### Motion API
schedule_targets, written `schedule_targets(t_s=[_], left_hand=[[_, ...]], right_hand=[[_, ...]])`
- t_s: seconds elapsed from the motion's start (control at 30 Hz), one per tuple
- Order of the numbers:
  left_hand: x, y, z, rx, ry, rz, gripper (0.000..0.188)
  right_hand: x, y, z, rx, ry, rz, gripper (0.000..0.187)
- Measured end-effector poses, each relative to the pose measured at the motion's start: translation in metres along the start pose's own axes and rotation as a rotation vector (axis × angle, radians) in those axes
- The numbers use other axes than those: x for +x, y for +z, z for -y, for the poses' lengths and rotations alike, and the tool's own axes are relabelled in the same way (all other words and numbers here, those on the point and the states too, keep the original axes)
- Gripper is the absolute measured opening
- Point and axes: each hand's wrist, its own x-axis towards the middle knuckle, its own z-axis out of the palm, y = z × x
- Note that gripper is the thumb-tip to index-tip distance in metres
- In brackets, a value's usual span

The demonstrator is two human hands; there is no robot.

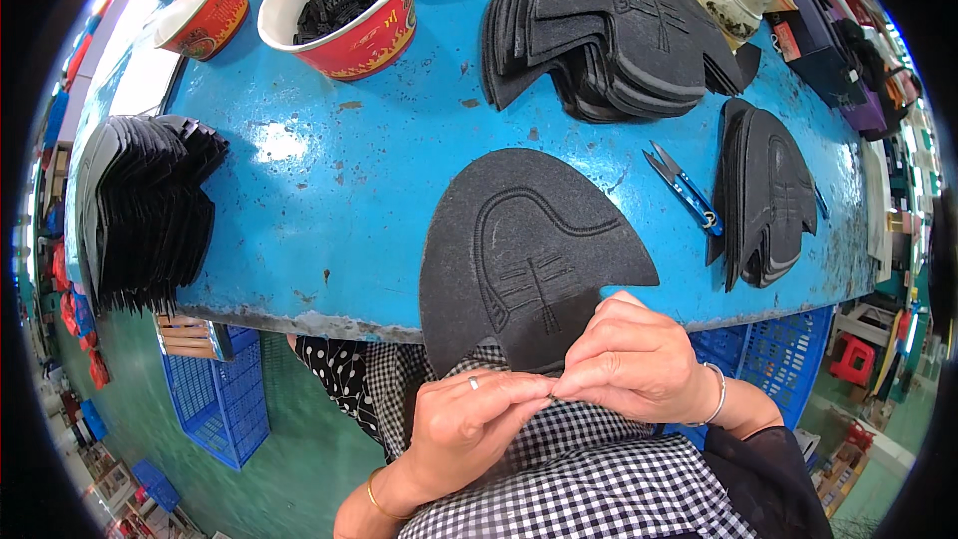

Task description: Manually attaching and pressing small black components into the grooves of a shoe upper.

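Note:
Just off the table's near edge, my left hand (474, 426) and my right hand (639, 364) meet fingertip to fingertip. Both are closed in a pinch; what they hold is too small and hidden to make out. Right behind them lies a dark grey, curved, embossed panel (539, 240), flat on the blue table and jutting over its edge. My right hand covers part of its lower right corner. Blue-handled thread snips (689, 190) rest to the right of this panel, beside a small stack of similar panels (768, 195).
A tall pile of panels (619, 30) stands at the back. Black pieces are stacked at the left (150, 210). A red paper bucket (344, 15) holds small black parts; another bucket (205, 15) stands left of it. Blue plastic crates (215, 394) sit below the table.

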Motion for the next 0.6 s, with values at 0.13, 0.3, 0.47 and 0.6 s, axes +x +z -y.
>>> schedule_targets(t_s=[0.13,0.3,0.47,0.6], left_hand=[[0.000,0.001,0.002,-0.058,-0.017,-0.015,0.015],[0.000,0.001,0.008,-0.261,-0.147,-0.217,0.017],[0.011,0.000,0.018,0.203,0.165,-0.162,0.021],[0.012,0.007,0.021,0.357,0.247,-0.144,0.017]], right_hand=[[0.004,-0.005,0.001,-0.032,0.004,0.043,0.018],[0.000,-0.015,-0.009,-0.101,0.152,-0.089,0.012],[0.004,-0.020,-0.026,-0.298,0.213,-0.198,0.010],[0.004,-0.017,-0.029,-0.307,0.245,-0.159,0.009]])
